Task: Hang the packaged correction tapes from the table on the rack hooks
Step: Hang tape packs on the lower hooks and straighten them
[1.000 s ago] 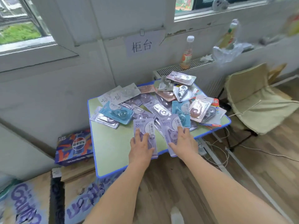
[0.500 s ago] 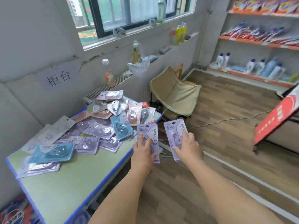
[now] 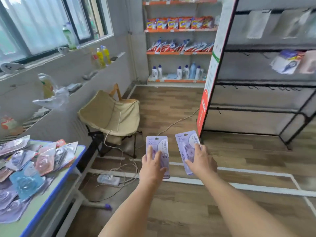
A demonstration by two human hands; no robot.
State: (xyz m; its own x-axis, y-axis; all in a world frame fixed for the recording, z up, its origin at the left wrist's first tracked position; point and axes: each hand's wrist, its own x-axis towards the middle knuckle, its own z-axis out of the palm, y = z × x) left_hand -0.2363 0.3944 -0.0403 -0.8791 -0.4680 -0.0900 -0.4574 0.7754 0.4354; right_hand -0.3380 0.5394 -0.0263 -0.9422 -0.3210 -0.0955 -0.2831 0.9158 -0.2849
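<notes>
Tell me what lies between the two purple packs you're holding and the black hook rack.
In the head view, only bare wooden floor separates the left hand's pack and right hand's pack from the black rack, whose red-and-white side panel stands nearest.

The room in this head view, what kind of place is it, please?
It looks like a small shop, or a mock-up of one. Orange-edged shelves hold rows of packaged goods and detergent bottles, a black rack has display hooks, and the table holds piled correction tape packs.
</notes>
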